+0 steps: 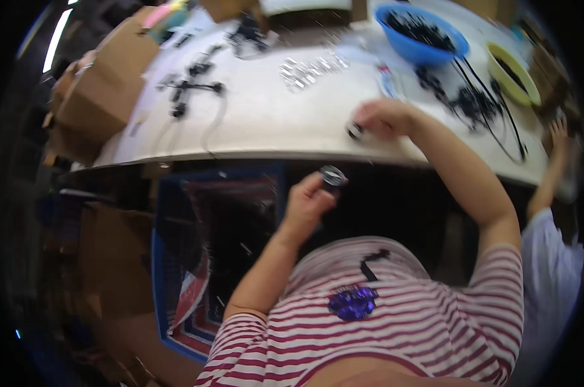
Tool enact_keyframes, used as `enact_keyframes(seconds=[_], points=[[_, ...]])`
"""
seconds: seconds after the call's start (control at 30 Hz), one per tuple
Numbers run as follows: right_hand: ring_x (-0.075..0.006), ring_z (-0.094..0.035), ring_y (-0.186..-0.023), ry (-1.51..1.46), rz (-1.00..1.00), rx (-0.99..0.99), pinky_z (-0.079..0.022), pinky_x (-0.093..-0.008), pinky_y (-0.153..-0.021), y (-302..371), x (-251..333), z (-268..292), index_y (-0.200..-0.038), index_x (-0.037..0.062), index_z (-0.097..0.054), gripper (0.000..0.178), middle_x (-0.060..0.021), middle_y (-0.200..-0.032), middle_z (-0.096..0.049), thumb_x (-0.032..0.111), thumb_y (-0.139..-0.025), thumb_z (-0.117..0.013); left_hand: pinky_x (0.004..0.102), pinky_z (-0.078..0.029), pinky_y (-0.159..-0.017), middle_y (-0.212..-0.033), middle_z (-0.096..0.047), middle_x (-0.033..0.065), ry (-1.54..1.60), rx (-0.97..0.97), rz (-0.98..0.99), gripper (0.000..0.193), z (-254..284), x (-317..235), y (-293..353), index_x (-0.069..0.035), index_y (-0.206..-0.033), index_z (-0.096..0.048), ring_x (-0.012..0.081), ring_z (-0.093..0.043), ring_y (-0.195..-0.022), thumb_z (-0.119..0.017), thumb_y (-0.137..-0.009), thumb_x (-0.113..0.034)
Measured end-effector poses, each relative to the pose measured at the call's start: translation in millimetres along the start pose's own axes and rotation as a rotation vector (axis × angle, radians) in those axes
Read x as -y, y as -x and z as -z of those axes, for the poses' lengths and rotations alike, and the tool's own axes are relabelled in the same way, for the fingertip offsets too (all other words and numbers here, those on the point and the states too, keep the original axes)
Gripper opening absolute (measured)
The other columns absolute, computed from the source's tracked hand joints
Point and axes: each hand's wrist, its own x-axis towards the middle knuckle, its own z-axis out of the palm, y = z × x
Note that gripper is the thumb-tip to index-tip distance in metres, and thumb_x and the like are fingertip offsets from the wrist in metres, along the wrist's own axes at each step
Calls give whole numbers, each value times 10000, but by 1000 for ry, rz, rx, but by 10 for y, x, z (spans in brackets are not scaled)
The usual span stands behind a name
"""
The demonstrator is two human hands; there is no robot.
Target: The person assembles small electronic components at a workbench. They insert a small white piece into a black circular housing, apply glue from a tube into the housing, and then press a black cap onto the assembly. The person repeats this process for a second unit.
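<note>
Just in front of the table's edge, my left hand point(308, 205) has its fingers closed round a round black part with a shiny, pale top point(332, 175). My right hand point(383, 119), bent at the wrist and blurred, is over the white table point(259, 122). At its fingertips is a small black piece with a white face point(354, 131), pinched between thumb and fingers. The two pieces are apart. Beyond my hands, several small shiny clear pieces point(311, 69) lie scattered on the table.
Black parts point(192, 87) lie on the table's left. A blue bowl of dark parts point(395, 51), black cables point(475, 103) and a yellow-green bowl point(512, 74) stand right. Below are a blue crate point(159, 258) and cardboard boxes point(105, 84). Another person's arm point(550, 171) is at far right.
</note>
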Motion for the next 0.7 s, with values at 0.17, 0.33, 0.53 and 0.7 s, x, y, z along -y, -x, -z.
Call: enact_keyframes(seconds=[0.17,0.33,0.53,0.7], points=[[-51,-458,-591,397,86,-416,-324,-205,-456,121,150,-217,-981,63,-568,272,1,-711,-550,206,-767,-658,200,-266,-519,-665,-434,-22,79,-13,-26,412,64,54,176,14,-1063,-539,56,-350,-571,-565,-868,-347],[-125,-519,-723,1241,518,-582,-443,-265,-619,214,-77,-355,-1101,40,-576,389,-53,-881,-601,178,-748,-658,196,-256,-532,-683,-442,-20,67,10,-26,377,51,18,123,17,-1098,-533,56,-327,-590,-543,-888,-297],[-59,-458,-591,846,496,-425,-400,-212,-559,456,55,-630,-1036,46,-622,309,-20,-864,-599,153,-750,-666,190,-254,-529,-687,-440,-23,41,-7,9,335,45,57,144,27,-1129,-528,53,-316,-584,-523,-900,-217],[-27,-422,-591,699,724,-186,-332,-166,-522,764,-117,-1051,-1042,57,-624,319,10,-894,-569,40,-731,-690,182,-264,-526,-732,-479,-16,11,-1,47,308,25,125,145,5,-1078,-544,47,-337,-592,-547,-886,-235]])
